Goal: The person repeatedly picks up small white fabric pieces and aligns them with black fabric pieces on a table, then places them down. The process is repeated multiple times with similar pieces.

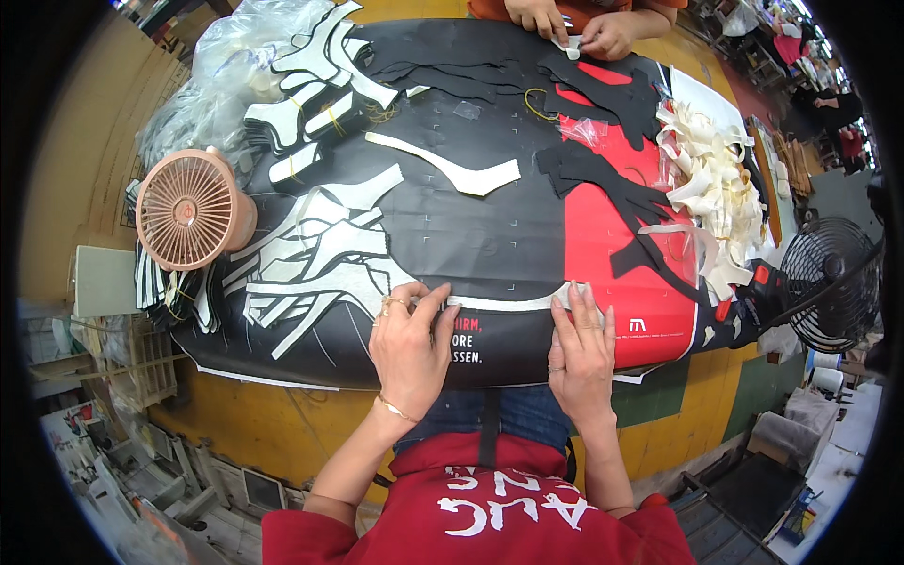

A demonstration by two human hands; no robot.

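A narrow white cut strip (508,304) of fabric-like material lies near the table's front edge, widening toward its right end. My left hand (411,344) has thumb and fingers closed on the strip's left end. My right hand (581,353) rests with its fingers stretched out flat over the strip's wide right end. Beside my left hand spreads a loose pile of similar white pieces (348,242). One single white curved piece (457,171) lies farther back on the black cover sheet (471,235).
A pink fan (191,209) stands at the left, before clear plastic bags (231,75). Tied white bundles (306,113) lie at the back left. Black pieces (603,179) and a cream heap (711,174) lie at the right. Across the table, a co-worker's hands (570,33) hold a small white piece.
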